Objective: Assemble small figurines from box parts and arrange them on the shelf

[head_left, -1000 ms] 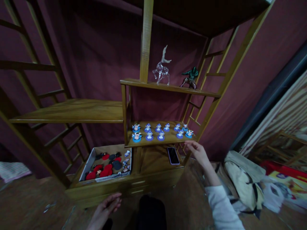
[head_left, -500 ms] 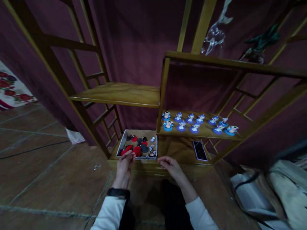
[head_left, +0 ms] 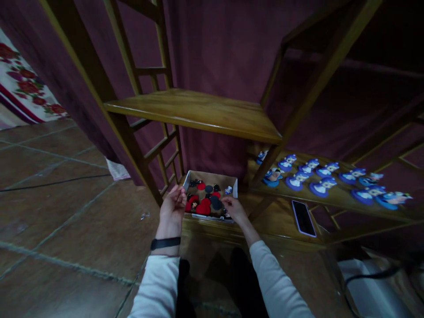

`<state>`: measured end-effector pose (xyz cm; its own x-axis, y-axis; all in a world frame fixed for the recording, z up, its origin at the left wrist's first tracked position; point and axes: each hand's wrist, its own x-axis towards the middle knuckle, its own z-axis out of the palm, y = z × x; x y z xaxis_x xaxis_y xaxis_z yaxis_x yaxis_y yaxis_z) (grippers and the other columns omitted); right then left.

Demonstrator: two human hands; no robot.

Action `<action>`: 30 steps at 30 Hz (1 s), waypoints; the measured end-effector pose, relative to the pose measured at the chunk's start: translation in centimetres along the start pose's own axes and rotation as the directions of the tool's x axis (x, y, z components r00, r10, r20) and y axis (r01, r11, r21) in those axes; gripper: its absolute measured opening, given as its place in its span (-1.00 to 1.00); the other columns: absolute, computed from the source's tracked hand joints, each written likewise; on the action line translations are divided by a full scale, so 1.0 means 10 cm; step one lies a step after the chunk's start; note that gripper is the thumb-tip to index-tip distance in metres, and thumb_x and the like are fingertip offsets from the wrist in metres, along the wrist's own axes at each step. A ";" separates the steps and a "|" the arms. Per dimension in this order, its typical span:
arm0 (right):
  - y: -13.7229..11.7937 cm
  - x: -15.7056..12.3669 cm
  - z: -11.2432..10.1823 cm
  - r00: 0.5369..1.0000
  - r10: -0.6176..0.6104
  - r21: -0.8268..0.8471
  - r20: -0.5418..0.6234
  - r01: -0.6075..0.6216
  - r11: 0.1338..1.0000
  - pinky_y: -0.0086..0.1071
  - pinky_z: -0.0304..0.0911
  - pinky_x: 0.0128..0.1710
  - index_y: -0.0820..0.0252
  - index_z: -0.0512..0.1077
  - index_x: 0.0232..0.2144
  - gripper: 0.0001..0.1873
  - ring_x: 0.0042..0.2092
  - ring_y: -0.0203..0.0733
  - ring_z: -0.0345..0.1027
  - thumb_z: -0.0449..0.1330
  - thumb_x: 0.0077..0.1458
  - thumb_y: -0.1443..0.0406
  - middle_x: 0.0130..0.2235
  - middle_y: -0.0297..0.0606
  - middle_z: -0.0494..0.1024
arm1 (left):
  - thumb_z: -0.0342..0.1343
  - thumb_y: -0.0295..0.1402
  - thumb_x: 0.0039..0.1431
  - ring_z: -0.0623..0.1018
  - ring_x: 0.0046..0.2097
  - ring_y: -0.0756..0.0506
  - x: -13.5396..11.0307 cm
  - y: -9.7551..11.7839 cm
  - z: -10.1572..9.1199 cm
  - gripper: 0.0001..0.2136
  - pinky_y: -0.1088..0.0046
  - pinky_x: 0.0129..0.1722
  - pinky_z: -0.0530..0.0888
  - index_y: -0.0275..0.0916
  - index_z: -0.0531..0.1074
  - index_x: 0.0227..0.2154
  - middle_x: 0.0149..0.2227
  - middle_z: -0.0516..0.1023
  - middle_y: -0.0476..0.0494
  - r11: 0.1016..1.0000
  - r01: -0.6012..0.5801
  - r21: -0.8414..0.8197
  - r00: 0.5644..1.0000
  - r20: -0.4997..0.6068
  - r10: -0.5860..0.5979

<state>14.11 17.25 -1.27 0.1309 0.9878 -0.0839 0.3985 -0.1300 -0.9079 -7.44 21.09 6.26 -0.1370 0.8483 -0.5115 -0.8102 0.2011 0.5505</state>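
Note:
A shallow cardboard box (head_left: 212, 178) sits on the lowest board of a wooden shelf unit. It holds several red and black round pieces (head_left: 203, 206) and a few small figurines. My left hand (head_left: 172, 207) is at the box's left front corner, fingers curled against its edge. At the right front edge, my right hand (head_left: 234, 209) has its fingers bent down over the rim. Whether either hand grips the box itself is hard to tell.
A shelf to the right carries rows of blue-based figurines (head_left: 318, 181). A phone (head_left: 300, 217) lies on the board below them. A bare wooden shelf (head_left: 195, 110) hangs above the box. Tiled floor (head_left: 66, 212) extends left; bags (head_left: 374, 282) lie at the lower right.
My view has swung left and closer to the box. My right hand left the figurine shelf and came down to the box; my left hand rose from below to the box's left corner.

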 end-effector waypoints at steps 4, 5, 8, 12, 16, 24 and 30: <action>0.01 0.13 0.07 0.987 -0.057 -0.495 0.148 0.124 0.860 -0.38 0.11 -0.10 0.14 0.44 -0.40 -0.69 -0.13 -0.23 0.28 -0.05 -0.04 0.50 -0.22 -0.26 0.46 | -0.07 -0.65 0.06 0.49 -0.48 0.09 0.03 0.10 -0.03 -0.81 0.66 -0.55 0.41 -0.30 0.34 -0.33 -0.45 0.46 -0.09 0.997 0.075 -0.037 0.997 0.018 -0.074; -0.01 0.17 0.07 0.986 -0.055 -0.577 0.157 0.137 0.805 -0.38 0.09 -0.08 0.15 0.44 -0.37 -0.67 -0.09 -0.21 0.25 -0.05 -0.06 0.53 -0.18 -0.23 0.44 | -0.08 -0.66 0.06 0.49 -0.48 0.08 0.04 0.11 -0.04 -0.81 0.65 -0.55 0.41 -0.30 0.34 -0.33 -0.44 0.46 -0.09 0.995 0.093 -0.042 0.996 0.019 -0.092; -0.05 0.31 0.06 0.995 -0.049 -0.728 0.085 0.095 0.679 -0.39 0.06 -0.08 0.17 0.38 -0.19 -0.60 -0.01 -0.16 0.17 -0.04 -0.06 0.54 -0.05 -0.15 0.36 | -0.07 -0.66 0.06 0.49 -0.47 0.08 0.08 0.13 -0.04 -0.79 0.63 -0.53 0.42 -0.30 0.35 -0.29 -0.43 0.47 -0.10 0.993 0.097 -0.065 0.995 0.025 -0.096; -0.11 0.52 0.05 0.998 -0.043 -0.769 0.038 0.057 0.637 -0.41 0.06 -0.11 0.19 0.37 -0.17 -0.63 -0.02 -0.16 0.17 -0.07 0.00 0.50 -0.08 -0.13 0.38 | -0.05 -0.65 0.05 0.50 -0.45 0.08 0.10 0.17 -0.04 -0.78 0.62 -0.51 0.43 -0.30 0.36 -0.28 -0.42 0.47 -0.10 0.991 0.097 -0.090 0.995 0.047 -0.093; -0.11 0.57 0.15 0.992 -0.042 -0.743 0.122 0.119 0.659 -0.39 0.02 -0.09 0.11 0.39 -0.21 -0.67 -0.06 -0.20 0.23 -0.07 0.05 0.45 -0.15 -0.22 0.43 | -0.07 -0.66 0.05 0.50 -0.45 0.08 0.10 0.20 -0.05 -0.78 0.63 -0.51 0.43 -0.31 0.36 -0.29 -0.41 0.48 -0.11 0.991 0.090 -0.104 0.995 0.055 -0.084; -0.07 0.57 0.41 0.982 0.038 -0.732 0.188 0.114 0.672 -0.40 0.07 -0.08 0.09 0.19 0.04 -0.46 0.00 -0.18 0.22 -0.08 0.00 0.50 0.01 -0.14 0.29 | -0.06 -0.65 0.05 0.50 -0.44 0.06 0.11 0.19 -0.04 -0.80 0.63 -0.52 0.43 -0.32 0.38 -0.33 -0.43 0.48 -0.12 0.984 0.114 -0.139 0.991 0.079 -0.103; 0.04 0.76 0.37 0.991 0.023 -0.682 0.128 0.071 0.728 -0.44 0.09 -0.10 0.10 0.37 -0.13 -0.58 -0.05 -0.23 0.26 -0.04 -0.02 0.50 -0.09 -0.21 0.42 | -0.03 -0.64 0.05 0.51 -0.44 0.07 0.10 0.23 -0.03 -0.81 0.65 -0.52 0.43 -0.32 0.38 -0.31 -0.42 0.48 -0.11 0.980 0.119 -0.158 0.992 0.059 -0.111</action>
<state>11.89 25.04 -3.84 0.0225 0.9874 -0.1566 0.9186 -0.0823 -0.3865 -9.56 22.23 6.86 -0.0122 0.8480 -0.5298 -0.9005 0.2210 0.3744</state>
